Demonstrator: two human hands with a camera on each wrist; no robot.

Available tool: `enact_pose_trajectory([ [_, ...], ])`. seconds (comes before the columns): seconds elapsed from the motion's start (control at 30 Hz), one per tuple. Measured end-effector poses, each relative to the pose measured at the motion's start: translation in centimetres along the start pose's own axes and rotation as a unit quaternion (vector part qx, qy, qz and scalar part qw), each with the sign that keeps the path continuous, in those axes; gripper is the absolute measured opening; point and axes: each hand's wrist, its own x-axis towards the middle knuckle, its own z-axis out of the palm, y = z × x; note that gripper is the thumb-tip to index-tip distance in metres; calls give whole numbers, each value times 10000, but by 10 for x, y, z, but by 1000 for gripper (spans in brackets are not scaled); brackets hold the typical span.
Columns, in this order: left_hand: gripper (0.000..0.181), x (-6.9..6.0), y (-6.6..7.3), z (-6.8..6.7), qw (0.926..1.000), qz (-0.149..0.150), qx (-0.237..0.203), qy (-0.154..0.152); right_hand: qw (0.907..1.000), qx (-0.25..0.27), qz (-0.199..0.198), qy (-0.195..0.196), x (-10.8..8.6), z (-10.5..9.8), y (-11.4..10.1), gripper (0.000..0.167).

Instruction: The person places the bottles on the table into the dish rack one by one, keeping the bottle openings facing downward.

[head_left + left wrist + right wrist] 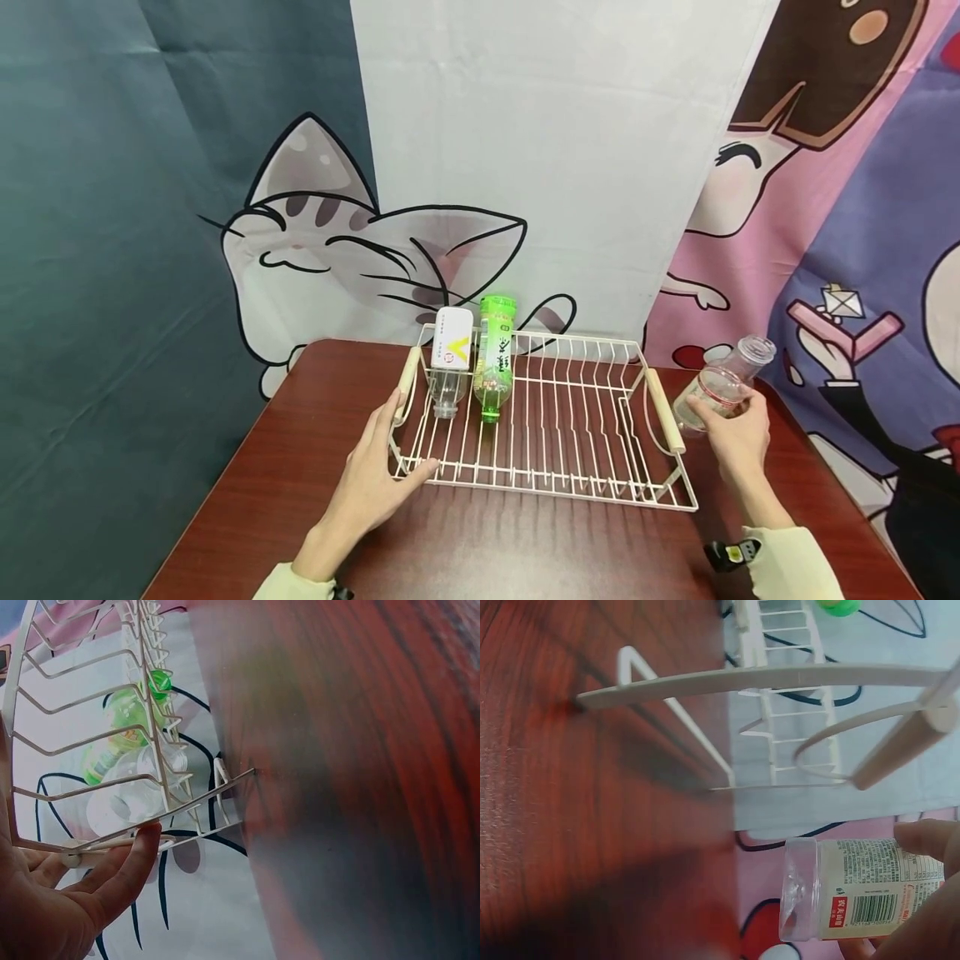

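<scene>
A clear plastic bottle (pixel 738 358) with a printed paper label is gripped by my right hand (pixel 738 433), just right of the white wire rack (pixel 570 487). The bottle tilts with its neck up and to the right; its barcode and base (pixel 801 891) show in the right wrist view. My left hand (pixel 369 479) touches the rack's left front corner, fingers extended along its outer side and thumb over the front. Inside the rack, at left, a bottle with a white label (pixel 453 337) and a green-labelled bottle (pixel 495 350) stand neck down.
Wooden handles (pixel 664 411) rise on both sides of the rack. The dark red table (pixel 300 433) reaches back to a cartoon-printed cloth (pixel 525 125). Several wire slots run across the rack right of the green bottle.
</scene>
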Motion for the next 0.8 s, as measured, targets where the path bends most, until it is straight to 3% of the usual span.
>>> enact_pose_trajectory([
  [0.3, 112, 0, 0, 1, 10000, 27, 6, 5, 9951, 730, -581, 333, -17, -14, -22, 69],
  [0.5, 112, -1, 0, 1, 10000, 34, -3, -9, 9730, 1989, -1119, 352, -33, -17, -41, 62],
  [0.77, 113, -1, 0, 0, 10000, 21, 34, 20, 9504, 2709, -1500, 289, -58, -27, -56, 64],
  [0.8, 113, -1, -1, 0, 10000, 17, 40, 18, 9508, 2680, -1524, 294, -61, -29, -57, 64],
])
